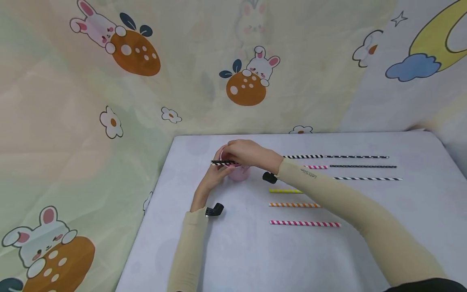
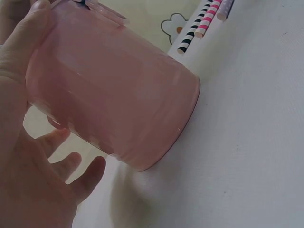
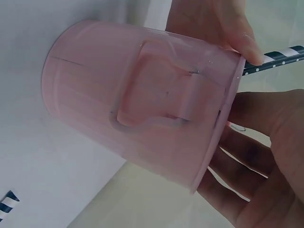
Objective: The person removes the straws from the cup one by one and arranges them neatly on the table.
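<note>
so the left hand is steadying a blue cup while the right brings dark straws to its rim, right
Not quite: the cup is pink, not blue, as the left wrist view shows. The rest holds: the left hand steadies it while the right hand brings dark straws to its rim.

The only writing I can find is a small dark print on my right sleeve (image 1: 308, 173), near the wrist. It looks like "Let's Slim", though the letters are too small to be sure.
</note>
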### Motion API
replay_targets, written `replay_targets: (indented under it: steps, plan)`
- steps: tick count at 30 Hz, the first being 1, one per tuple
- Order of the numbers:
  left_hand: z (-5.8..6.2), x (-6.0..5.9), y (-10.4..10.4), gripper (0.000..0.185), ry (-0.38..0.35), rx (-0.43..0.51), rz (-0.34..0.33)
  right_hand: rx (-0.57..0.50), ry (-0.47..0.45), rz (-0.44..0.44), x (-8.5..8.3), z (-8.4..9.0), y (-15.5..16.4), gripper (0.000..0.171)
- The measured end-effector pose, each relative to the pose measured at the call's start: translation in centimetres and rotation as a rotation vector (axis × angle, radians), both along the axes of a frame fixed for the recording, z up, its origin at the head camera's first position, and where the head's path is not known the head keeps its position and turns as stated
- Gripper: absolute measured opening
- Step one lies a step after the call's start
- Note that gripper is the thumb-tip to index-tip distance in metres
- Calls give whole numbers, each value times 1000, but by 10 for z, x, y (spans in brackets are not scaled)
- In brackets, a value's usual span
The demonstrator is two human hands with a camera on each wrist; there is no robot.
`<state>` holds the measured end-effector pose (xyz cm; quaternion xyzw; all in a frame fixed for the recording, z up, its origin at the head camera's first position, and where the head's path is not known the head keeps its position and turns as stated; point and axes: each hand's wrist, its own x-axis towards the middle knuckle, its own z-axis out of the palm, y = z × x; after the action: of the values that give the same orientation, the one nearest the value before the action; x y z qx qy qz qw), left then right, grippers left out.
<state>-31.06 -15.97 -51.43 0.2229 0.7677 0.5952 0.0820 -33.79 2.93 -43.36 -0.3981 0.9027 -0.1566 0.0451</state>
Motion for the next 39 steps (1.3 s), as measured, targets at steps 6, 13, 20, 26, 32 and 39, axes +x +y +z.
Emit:
replay_targets:
  steps: [6, 13, 20, 26, 32, 39]
  plan:
    - [-2, 0, 0, 85, 21, 5, -2, 49, -25, 4, -4, -4, -5, 19]
    - [-3, 0, 2, 83, 5, 37, -16, 54, -37, 3, -6, -11, -8, 18]
    - [-4, 0, 1, 84, -30, 41, -7, 45, -49, -9, -6, -14, -9, 16]
    - [-5, -2, 0, 84, -51, 42, 1, 43, -54, -34, -7, -11, -7, 17]
    - [-5, -3, 0, 83, -67, 39, 1, 40, -59, -36, -4, -6, -6, 17]
    - [-7, -1, -1, 88, -63, 50, -1, -12, -12, -15, -1, 2, -1, 15]
